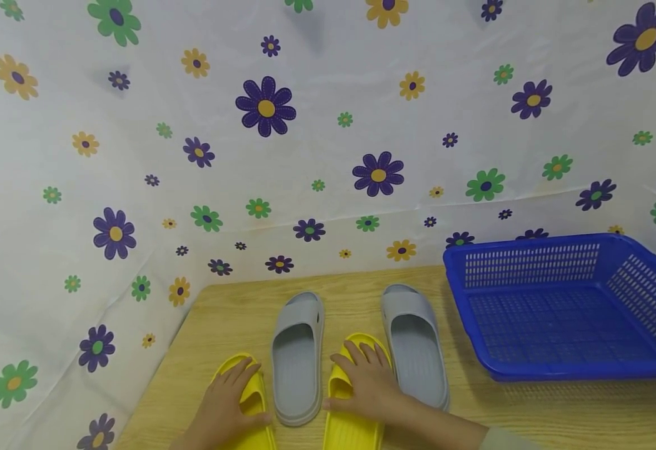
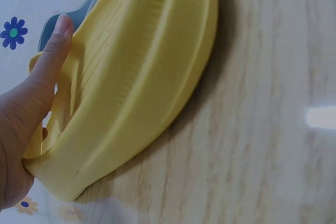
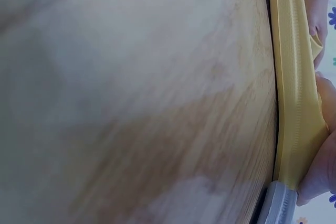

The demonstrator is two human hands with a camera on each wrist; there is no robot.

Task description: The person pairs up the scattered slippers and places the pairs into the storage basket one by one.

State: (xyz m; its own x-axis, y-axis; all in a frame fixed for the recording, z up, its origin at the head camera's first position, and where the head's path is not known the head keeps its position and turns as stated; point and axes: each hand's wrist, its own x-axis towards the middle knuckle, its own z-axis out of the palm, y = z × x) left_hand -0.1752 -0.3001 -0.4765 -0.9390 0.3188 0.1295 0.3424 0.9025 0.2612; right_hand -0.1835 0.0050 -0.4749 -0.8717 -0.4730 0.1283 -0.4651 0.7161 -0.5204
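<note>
In the head view two yellow slippers lie at the near edge of the picture. My left hand [image 1: 222, 403] grips the left yellow slipper [image 1: 260, 436] across its strap, thumb on the inner side and fingers over the front. The left wrist view shows that slipper's long side [image 2: 147, 77] close over the wooden surface. My right hand [image 1: 374, 389] holds the right yellow slipper [image 1: 351, 432] by its strap, fingers spread toward the toe. A left grey slipper [image 1: 296, 381] stands between the yellow ones, and a right grey slipper [image 1: 418, 356] is just right of my right hand.
A blue plastic basket [image 1: 575, 369] with slotted sides stands on the right of the wooden table [image 1: 232, 312]. Behind and to the left hangs a white flower-print cloth [image 1: 316, 150].
</note>
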